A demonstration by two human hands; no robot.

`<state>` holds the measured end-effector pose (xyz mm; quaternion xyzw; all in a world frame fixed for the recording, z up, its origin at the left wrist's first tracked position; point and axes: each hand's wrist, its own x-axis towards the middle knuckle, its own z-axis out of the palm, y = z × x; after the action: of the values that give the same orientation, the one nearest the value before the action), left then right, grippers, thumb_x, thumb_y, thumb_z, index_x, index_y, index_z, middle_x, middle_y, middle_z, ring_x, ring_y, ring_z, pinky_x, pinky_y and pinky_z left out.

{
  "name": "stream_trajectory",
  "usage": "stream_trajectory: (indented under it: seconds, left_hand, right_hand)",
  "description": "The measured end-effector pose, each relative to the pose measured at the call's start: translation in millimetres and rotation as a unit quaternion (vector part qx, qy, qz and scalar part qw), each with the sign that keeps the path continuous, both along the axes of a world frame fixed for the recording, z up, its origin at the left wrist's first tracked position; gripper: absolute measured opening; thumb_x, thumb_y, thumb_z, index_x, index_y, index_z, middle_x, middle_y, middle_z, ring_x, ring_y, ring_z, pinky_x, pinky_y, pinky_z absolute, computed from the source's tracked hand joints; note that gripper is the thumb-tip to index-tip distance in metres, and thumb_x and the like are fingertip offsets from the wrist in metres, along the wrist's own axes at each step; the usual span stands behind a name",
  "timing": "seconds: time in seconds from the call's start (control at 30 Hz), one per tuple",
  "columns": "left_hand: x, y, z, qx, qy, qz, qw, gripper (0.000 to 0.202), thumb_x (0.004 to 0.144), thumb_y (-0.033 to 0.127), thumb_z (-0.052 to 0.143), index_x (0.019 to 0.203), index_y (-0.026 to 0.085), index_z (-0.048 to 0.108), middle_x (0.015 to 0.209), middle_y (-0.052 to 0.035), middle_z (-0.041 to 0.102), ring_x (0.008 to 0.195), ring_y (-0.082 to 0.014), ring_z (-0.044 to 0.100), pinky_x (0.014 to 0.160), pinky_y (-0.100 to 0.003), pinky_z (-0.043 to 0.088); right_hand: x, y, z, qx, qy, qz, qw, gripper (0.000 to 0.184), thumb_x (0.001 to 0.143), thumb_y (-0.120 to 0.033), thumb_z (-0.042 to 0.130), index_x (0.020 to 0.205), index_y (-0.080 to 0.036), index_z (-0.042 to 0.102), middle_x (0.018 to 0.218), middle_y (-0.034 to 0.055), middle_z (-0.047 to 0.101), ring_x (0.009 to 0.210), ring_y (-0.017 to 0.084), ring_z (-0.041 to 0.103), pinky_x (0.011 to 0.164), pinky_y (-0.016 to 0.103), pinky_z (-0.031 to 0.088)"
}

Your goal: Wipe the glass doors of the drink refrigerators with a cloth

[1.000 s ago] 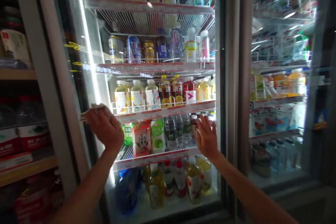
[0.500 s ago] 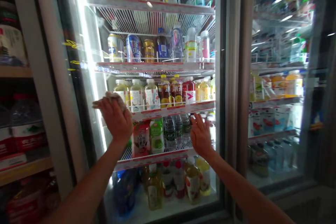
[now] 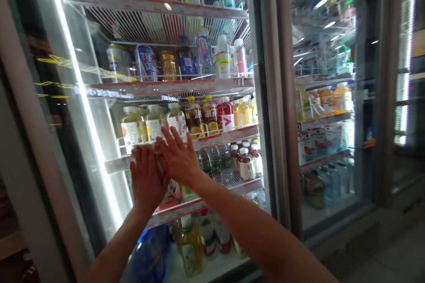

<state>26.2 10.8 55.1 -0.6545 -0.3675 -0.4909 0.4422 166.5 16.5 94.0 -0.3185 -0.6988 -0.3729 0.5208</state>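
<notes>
My left hand (image 3: 146, 179) lies with its fingers up over a crumpled pale cloth (image 3: 143, 147), which is mostly hidden beneath it. The cloth is held at the front of the glass door of a lit drinks fridge. Right beside it, my right hand (image 3: 179, 155) reaches across with its fingers stretched and spread, meeting the left hand's edge. Whether its thumb side also touches the cloth, I cannot tell. Behind both hands stand pale-yellow drink bottles (image 3: 133, 124) on a shelf (image 3: 226, 138), and a red-and-white pack (image 3: 171, 196) shows partly below.
Higher shelves hold cans (image 3: 145, 63) and bottles. A metal door frame (image 3: 285, 97) runs upright at the right, with a second glass-fronted fridge (image 3: 327, 212) beyond it. A bright light strip (image 3: 83, 97) runs down the left side. Large bottles (image 3: 191, 247) stand at the bottom.
My right hand has moved left across to meet my left hand. My left hand with the cloth has come lower on the door. The view has turned to the right.
</notes>
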Motion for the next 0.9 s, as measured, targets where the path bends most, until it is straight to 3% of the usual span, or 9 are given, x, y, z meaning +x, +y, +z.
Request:
stream_trajectory:
  seconds: [0.13,0.27,0.37,0.43,0.53,0.63,0.73,0.83,0.9]
  left_hand:
    - [9,4,2.0,-0.018,-0.01,0.005,1.0,0.068,0.09,0.038,0.036,0.146,0.011,0.007,0.152,-0.0194,0.015,0.142,-0.0297,0.006,0.113,-0.053,0.015]
    - [8,2,2.9,-0.037,-0.027,-0.004,0.999,0.061,0.092,0.03,0.028,0.147,0.014,0.006,0.153,-0.0154,0.012,0.142,-0.0276,0.005,0.114,-0.053,0.014]
    - [-15,-5,-0.9,-0.053,-0.021,-0.027,0.998,0.075,0.088,0.043,0.039,0.147,0.016,0.003,0.154,-0.0132,0.009,0.142,-0.0309,0.008,0.114,-0.056,0.015]
    - [-32,-9,-4.0,-0.048,-0.036,-0.01,0.998,0.08,0.086,0.047,0.043,0.147,0.02,-0.001,0.155,-0.0097,0.003,0.141,-0.0322,0.007,0.114,-0.059,0.014]
    - [-46,-13,-5.9,-0.045,-0.066,0.032,0.996,0.07,0.09,0.039,0.038,0.147,0.026,-0.002,0.155,-0.0053,0.001,0.141,-0.0318,0.006,0.112,-0.062,0.016]
    - [-48,-16,-5.4,-0.047,-0.058,0.058,0.995,0.066,0.092,0.032,0.036,0.147,0.027,0.001,0.154,-0.0069,0.006,0.141,-0.0308,0.008,0.111,-0.062,0.019]
    - [-50,-17,-5.9,-0.036,-0.032,0.076,0.996,0.066,0.091,0.031,0.039,0.147,0.024,0.004,0.153,-0.0096,0.011,0.141,-0.0302,0.012,0.111,-0.059,0.023]
    - [-52,-17,-8.2,-0.027,-0.035,0.082,0.996,0.065,0.092,0.036,0.037,0.147,0.021,0.007,0.153,-0.0116,0.013,0.14,-0.032,0.015,0.11,-0.059,0.025]
    - [-45,-16,-8.8,-0.023,-0.051,0.075,0.996,0.065,0.091,0.039,0.037,0.147,0.02,0.007,0.153,-0.0123,0.013,0.14,-0.0324,0.014,0.11,-0.058,0.023]
  right_hand:
    - [-5,-6,-9.7,0.074,0.03,0.036,0.996,0.037,0.094,-0.026,0.034,0.126,-0.026,0.053,0.14,0.0007,0.046,0.136,0.016,0.031,0.114,0.04,0.023]
    - [-3,-13,-11.5,0.057,-0.032,0.085,0.994,0.04,0.092,-0.019,0.031,0.119,-0.017,0.06,0.13,0.0021,0.057,0.127,0.011,0.043,0.11,0.023,0.03]
    - [-12,-15,-6.0,0.005,-0.011,0.049,0.999,0.041,0.095,-0.026,0.029,0.128,-0.02,0.051,0.134,0.0015,0.053,0.127,0.014,0.042,0.11,0.034,0.032]
    - [-24,-15,-3.4,-0.013,-0.009,0.017,1.0,0.042,0.095,-0.031,0.029,0.133,-0.02,0.046,0.141,0.0024,0.046,0.132,0.019,0.035,0.11,0.044,0.029]
    - [-41,-11,-3.2,-0.008,-0.052,-0.008,0.999,0.045,0.094,-0.027,0.029,0.135,-0.015,0.041,0.15,0.0046,0.029,0.14,0.024,0.018,0.112,0.052,0.021]
    - [-38,-5,-1.2,0.009,-0.121,-0.007,0.993,0.045,0.093,-0.022,0.029,0.137,-0.02,0.039,0.153,-0.0006,0.023,0.142,0.019,0.01,0.115,0.049,0.016]
    - [11,5,6.3,0.031,-0.089,-0.02,0.995,0.04,0.094,-0.026,0.033,0.132,-0.03,0.045,0.148,-0.004,0.034,0.14,0.018,0.018,0.114,0.049,0.018]
    - [100,17,12.6,0.047,0.058,-0.065,0.995,0.031,0.093,-0.031,0.04,0.118,-0.032,0.058,0.135,-0.0007,0.05,0.129,0.022,0.038,0.107,0.049,0.03]
    - [156,23,13.3,0.048,0.17,-0.099,0.979,0.032,0.093,-0.03,0.038,0.113,-0.028,0.063,0.125,0.0049,0.056,0.118,0.023,0.047,0.099,0.047,0.038]
